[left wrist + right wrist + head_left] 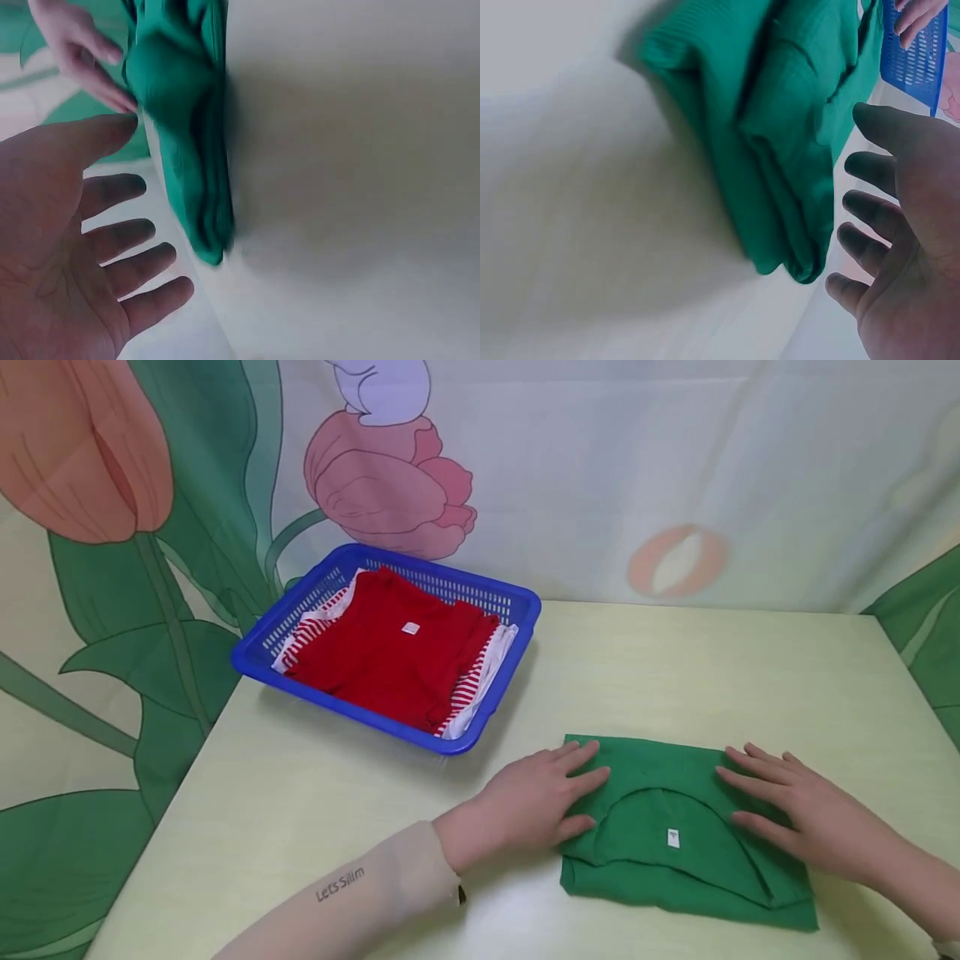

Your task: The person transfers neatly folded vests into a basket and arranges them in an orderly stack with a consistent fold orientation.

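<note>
A green shirt (651,877), folded into a flat rectangle, lies on the table with its curved neckline and small white label (672,838) facing up. At its left side is my left hand (536,797), fingers spread and overlapping the edge in the head view. My right hand (817,814) is over the opposite side, fingers also extended. The left wrist view has the left palm (45,255) beside the layered green cloth (184,127), nothing gripped. In the right wrist view, the right palm (922,247) appears next to the thick folds of the shirt (780,150).
A blue plastic basket (251,664) stands at the back left of the pale table (300,827). Inside it lie a red garment (375,652) with a white label and red-and-white striped cloth (467,689). A flower-printed curtain (570,468) hangs behind the table.
</note>
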`<state>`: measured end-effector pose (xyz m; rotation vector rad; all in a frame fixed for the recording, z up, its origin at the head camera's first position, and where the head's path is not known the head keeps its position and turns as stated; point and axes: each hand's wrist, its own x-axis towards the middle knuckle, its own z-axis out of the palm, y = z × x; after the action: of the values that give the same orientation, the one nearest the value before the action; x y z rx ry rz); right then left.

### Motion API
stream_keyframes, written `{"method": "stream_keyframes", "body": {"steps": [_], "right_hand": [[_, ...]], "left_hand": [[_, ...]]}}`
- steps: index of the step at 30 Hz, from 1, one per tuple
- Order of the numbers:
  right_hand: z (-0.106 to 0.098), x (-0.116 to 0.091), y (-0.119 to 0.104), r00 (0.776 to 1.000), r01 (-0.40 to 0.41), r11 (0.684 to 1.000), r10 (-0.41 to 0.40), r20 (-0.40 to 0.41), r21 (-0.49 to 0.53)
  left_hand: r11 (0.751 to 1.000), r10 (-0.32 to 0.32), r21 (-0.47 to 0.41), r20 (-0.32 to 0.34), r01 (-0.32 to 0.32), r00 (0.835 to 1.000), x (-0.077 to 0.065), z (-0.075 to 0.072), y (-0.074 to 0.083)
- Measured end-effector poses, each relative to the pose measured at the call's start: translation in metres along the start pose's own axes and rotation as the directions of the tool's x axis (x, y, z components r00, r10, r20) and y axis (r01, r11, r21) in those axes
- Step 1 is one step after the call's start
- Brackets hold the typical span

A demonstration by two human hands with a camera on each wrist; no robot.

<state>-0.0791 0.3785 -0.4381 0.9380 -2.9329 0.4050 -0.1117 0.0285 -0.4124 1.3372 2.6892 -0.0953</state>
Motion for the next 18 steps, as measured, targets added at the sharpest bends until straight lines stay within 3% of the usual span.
{"method": "stream_keyframes", "body": {"steps": [4,8,14,18], "right_hand": [[0.001,-0.008,0.002,1.000,0.005,1.000,-0.005,-0.002,0.003],[0.005,-0.008,0.005,1.000,0.000,1.000,0.000,0.007,0.012],[0.007,-0.010,0.008,1.000,-0.012,1.000,0.012,0.020,0.008],[0.007,-0.014,0.004,0.994,-0.087,0.996,0.086,0.070,0.002]], "left_hand": [[1.000,0.008,0.005,0.004,-0.008,1.000,-0.002,0.008,0.014],[0.999,-0.011,0.047,0.005,0.011,1.000,-0.001,0.015,0.018],[1.000,-0.007,0.025,0.022,0.007,1.000,0.003,0.017,0.012],[1.000,0.001,0.016,0.028,-0.001,1.000,0.011,0.015,0.003]]}}
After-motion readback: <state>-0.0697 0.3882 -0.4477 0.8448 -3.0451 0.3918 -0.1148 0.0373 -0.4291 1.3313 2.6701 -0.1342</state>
